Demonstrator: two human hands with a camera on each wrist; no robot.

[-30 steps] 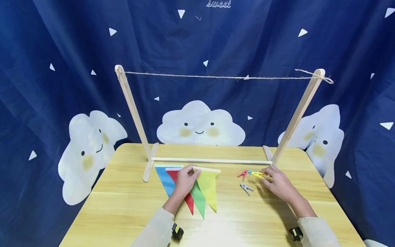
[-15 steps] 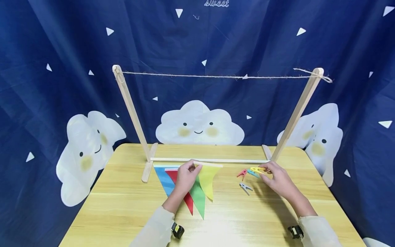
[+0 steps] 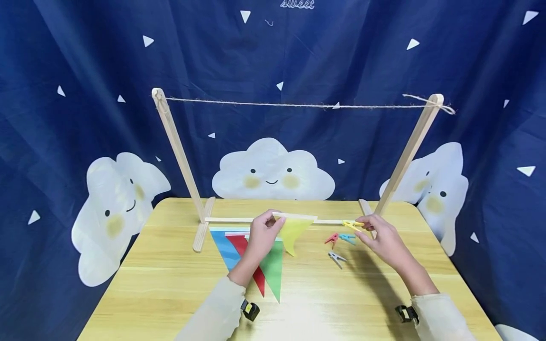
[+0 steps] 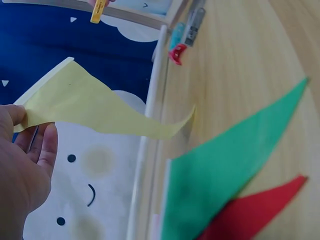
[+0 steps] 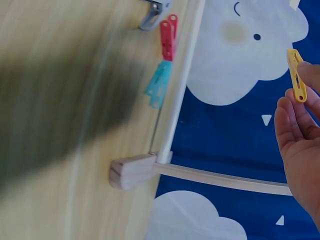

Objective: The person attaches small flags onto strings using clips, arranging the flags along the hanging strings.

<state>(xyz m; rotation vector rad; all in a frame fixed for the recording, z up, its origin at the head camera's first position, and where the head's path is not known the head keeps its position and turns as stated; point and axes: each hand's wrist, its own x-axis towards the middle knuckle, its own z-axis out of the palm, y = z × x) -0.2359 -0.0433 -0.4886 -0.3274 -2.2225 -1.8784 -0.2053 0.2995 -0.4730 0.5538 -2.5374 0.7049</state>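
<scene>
My left hand point(image 3: 263, 235) pinches a yellow triangular flag point(image 3: 294, 228) by the left end of its white top strip. The flag's tip hangs free above the table, curving in the left wrist view. Between the thumb and fingers of my right hand point(image 3: 385, 238) is a yellow clothespin point(image 5: 296, 75), held up off the table. Below the left hand lie a blue flag point(image 3: 225, 244), a red flag point(image 3: 258, 279) and a green flag point(image 3: 275, 272), overlapping and partly hidden by the forearm. Red point(image 3: 332, 239), light blue point(image 3: 347, 238) and grey point(image 3: 337, 258) clothespins lie near the right hand.
A wooden frame stands on the table point(image 3: 170, 265), with a left post point(image 3: 179, 151) and a right post point(image 3: 411, 149). Twine point(image 3: 294, 104) runs between their tops. A low crossbar point(image 3: 239, 219) joins the feet. A blue curtain point(image 3: 362, 57) with clouds hangs behind.
My left hand has lifted the yellow flag off the others, up and slightly right. The right hand has raised the yellow clothespin away from the light blue one, which stays on the table.
</scene>
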